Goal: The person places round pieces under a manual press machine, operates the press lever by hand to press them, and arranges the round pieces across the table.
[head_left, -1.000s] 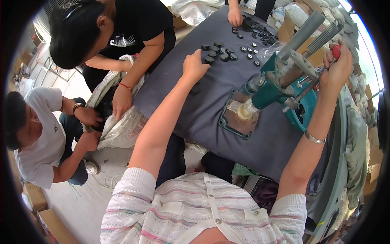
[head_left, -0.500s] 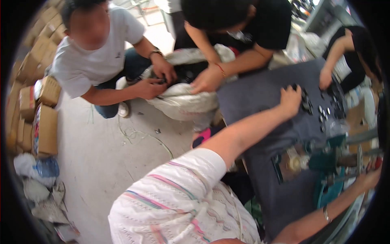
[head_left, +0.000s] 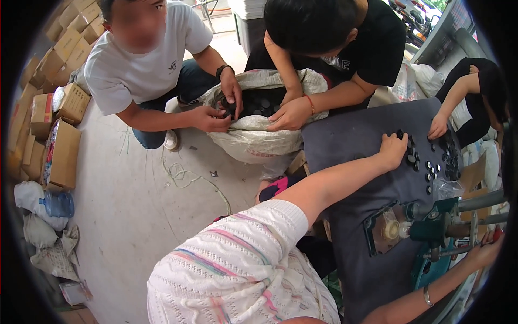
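Observation:
My left hand (head_left: pixel 395 151) reaches over the grey-covered table, its fingertips pinched on a small black round part (head_left: pixel 400 133). Beside those fingers lie several black disc-shaped parts (head_left: pixel 413 159), some with pale centres. At the right rim, my right hand (head_left: pixel 487 251) is wrapped round a press lever with a red knob (head_left: pixel 497 235), partly cut off by the dark edge. The lever belongs to a green hand press (head_left: pixel 431 227) on the table. Below its ram, a yellowish round piece (head_left: pixel 390 229) sits on a framed plate.
Across from me, two people handle black parts in a large white woven sack (head_left: pixel 259 141). Another person's hand (head_left: pixel 438 127) rests on the table's far right, near more black parts (head_left: pixel 449 156). Cardboard boxes (head_left: pixel 63 156) and a blue water jug (head_left: pixel 57 204) line the left.
The view has shifted, so the people and sack sit lower and further right. My left hand remains by the black parts; my right hand stays at the lever.

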Demonstrator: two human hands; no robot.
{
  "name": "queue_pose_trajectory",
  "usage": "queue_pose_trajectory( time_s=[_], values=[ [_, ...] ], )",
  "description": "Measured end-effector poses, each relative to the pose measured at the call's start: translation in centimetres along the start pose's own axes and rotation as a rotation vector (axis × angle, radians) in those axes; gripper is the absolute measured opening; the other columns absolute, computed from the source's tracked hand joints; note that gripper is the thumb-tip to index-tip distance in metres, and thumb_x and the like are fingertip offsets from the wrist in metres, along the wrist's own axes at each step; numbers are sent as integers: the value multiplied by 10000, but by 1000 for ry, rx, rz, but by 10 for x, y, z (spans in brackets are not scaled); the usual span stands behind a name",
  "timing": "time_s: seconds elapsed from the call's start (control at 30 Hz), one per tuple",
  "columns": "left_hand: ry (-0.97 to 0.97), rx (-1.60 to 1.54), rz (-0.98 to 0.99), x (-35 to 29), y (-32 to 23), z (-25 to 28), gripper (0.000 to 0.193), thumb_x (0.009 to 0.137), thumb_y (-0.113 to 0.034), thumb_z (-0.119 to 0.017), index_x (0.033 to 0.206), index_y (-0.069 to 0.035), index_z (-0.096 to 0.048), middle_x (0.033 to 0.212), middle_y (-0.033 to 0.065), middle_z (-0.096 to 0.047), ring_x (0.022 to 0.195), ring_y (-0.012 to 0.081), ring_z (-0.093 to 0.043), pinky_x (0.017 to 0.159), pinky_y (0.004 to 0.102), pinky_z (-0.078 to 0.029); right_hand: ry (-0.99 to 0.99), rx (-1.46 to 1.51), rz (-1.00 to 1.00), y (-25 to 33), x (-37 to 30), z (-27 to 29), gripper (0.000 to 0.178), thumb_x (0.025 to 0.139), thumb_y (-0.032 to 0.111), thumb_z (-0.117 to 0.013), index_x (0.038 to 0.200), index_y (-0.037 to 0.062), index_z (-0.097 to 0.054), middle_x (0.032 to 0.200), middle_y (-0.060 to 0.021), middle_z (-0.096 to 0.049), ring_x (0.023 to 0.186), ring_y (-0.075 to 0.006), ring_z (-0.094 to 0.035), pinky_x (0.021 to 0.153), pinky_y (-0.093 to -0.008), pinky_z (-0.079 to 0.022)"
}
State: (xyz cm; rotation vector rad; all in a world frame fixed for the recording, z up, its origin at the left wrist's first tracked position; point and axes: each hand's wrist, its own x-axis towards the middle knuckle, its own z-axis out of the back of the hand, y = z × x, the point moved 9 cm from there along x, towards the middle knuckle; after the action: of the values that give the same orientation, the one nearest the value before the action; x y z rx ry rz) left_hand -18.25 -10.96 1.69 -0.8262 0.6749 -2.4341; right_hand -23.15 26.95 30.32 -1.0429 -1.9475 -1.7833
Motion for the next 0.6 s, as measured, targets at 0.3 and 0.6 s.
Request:
queue_pose_trajectory(
  time_s=[0.3, 0.6],
  values=[
    [96, -387, -230, -59, -29, 96, 799, 656, -116, -809, 1363, -47, -444, 1110, 199, -664, 928, 368, -667, 820, 416, -535, -1, 48, 14, 3, -17, -27, 240, 948, 169, -559, 1113, 19, -650, 979, -91, -656, 774, -156, -609, 623, -278, -490],
    [444, -598, -366, -140, -97, 68, 965, 660, -11, -816, 1486, -87, -323, 1018, 173, -687, 875, 282, -657, 825, 352, -517, 65, 209, 60, 43, -52, -28, 170, 972, 234, -541, 898, 81, -543, 715, -11, -534, 486, -57, -426, 388, -198, -282]
  ],
)
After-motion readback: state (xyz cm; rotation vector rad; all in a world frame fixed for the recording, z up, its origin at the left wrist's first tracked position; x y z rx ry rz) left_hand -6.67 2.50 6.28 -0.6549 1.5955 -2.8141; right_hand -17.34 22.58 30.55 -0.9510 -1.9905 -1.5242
